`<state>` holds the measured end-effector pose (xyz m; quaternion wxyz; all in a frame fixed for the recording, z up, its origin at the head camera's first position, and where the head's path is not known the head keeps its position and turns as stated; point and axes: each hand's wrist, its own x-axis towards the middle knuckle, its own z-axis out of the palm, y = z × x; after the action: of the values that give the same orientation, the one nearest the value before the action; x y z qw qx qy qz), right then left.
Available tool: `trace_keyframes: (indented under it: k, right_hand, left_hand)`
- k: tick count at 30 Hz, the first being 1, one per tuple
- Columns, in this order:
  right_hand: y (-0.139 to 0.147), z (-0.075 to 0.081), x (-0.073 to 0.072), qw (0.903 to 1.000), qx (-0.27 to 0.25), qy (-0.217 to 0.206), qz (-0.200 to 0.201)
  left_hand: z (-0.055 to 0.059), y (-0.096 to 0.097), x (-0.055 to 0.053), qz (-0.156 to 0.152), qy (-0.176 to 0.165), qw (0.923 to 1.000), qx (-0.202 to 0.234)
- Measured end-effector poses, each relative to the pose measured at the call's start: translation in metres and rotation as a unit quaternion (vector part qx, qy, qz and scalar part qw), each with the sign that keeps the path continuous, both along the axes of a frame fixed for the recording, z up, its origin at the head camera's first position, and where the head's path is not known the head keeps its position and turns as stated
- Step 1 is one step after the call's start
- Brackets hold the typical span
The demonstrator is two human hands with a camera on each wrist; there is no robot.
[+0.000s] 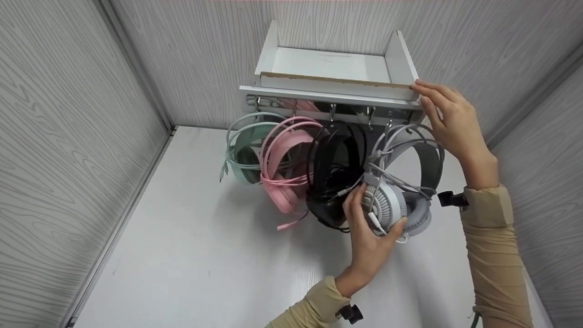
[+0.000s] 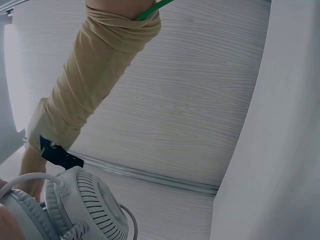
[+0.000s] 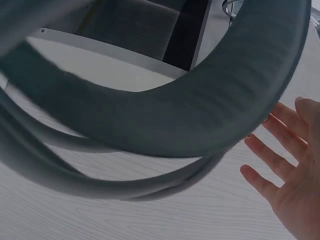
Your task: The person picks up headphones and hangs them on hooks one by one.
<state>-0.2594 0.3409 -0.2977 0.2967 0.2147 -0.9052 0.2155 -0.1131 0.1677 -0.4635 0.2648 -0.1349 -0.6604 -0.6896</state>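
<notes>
My left hand [image 1: 370, 249] grips an ear cup of the white-and-grey headset [image 1: 392, 206], fingers on the left side and thumb on the lower right. This headset hangs at the right end of a hook rack [image 1: 314, 94], its cable looped around the headband. In the left wrist view, its ear cups [image 2: 95, 202] sit close up beside part of the hand. At the rack's right end, my right hand [image 1: 457, 120] touches the shelf corner with extended fingertips. The right wrist view has the dark grey headband [image 3: 150, 120] in front of those spread fingers.
Left of the grey headset hang a black headset [image 1: 325, 209], a pink headset [image 1: 282, 196] and a mint-green headset [image 1: 241, 166], each with coiled cable. A white shelf tray [image 1: 334, 64] tops the rack. Wood-grain walls [image 1: 63, 91] enclose the white tabletop [image 1: 200, 259].
</notes>
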Motion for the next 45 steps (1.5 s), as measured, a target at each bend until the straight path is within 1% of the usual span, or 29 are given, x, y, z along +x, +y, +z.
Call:
trace_keyframes:
  k: [4,8,11,15,17,21,27,30,33,35,38,40,43,45]
  right_hand:
    - [-0.003,-0.002,0.002,1.0,-0.005,0.004,-0.007]
    - [-0.007,-0.005,0.002,0.9998,-0.011,0.005,-0.013]
    - [-0.011,-0.009,0.002,0.9997,-0.01,0.011,-0.02]
    - [-0.017,-0.014,0.003,0.999,-0.003,0.03,-0.031]
    - [-0.02,-0.017,0.002,0.9984,0.003,0.041,-0.038]
    - [-0.023,-0.023,0.0,0.997,0.024,0.059,-0.045]
    - [-0.028,-0.031,-0.005,0.9927,0.071,0.087,-0.044]
    - [-0.029,-0.034,-0.008,0.9913,0.076,0.102,-0.03]
    - [-0.031,-0.035,-0.009,0.9911,0.082,0.104,-0.011]
    - [-0.033,-0.035,-0.009,0.991,0.086,0.103,-0.002]
    - [-0.035,-0.035,-0.009,0.99,0.094,0.105,-0.006]
    - [-0.035,-0.035,-0.009,0.9888,0.098,0.112,-0.012]
    - [-0.035,-0.034,-0.009,0.9859,0.117,0.118,-0.022]
    - [-0.035,-0.034,-0.009,0.9847,0.128,0.115,-0.028]
  left_hand:
    - [-0.01,0.009,-0.004,0.026,0.003,0.9993,-0.025]
    - [-0.026,0.018,-0.009,0.054,0.012,0.997,-0.054]
    - [-0.037,0.025,-0.013,0.076,0.017,0.9938,-0.079]
    - [-0.049,0.033,-0.018,0.104,0.025,0.9878,-0.113]
    - [-0.053,0.036,-0.019,0.108,0.025,0.9861,-0.124]
    - [-0.056,0.038,-0.02,0.099,0.027,0.9859,-0.132]
    - [-0.055,0.036,-0.017,0.081,0.042,0.9869,-0.133]
    - [-0.055,0.034,-0.015,0.07,0.046,0.9881,-0.129]
    - [-0.056,0.033,-0.014,0.069,0.04,0.9882,-0.131]
    - [-0.056,0.032,-0.015,0.074,0.038,0.9868,-0.139]
    - [-0.057,0.031,-0.018,0.078,0.038,0.9838,-0.157]
    - [-0.056,0.029,-0.018,0.074,0.04,0.9818,-0.17]
    - [-0.054,0.024,-0.017,0.055,0.045,0.979,-0.191]
    - [-0.053,0.018,-0.015,0.036,0.046,0.9771,-0.204]
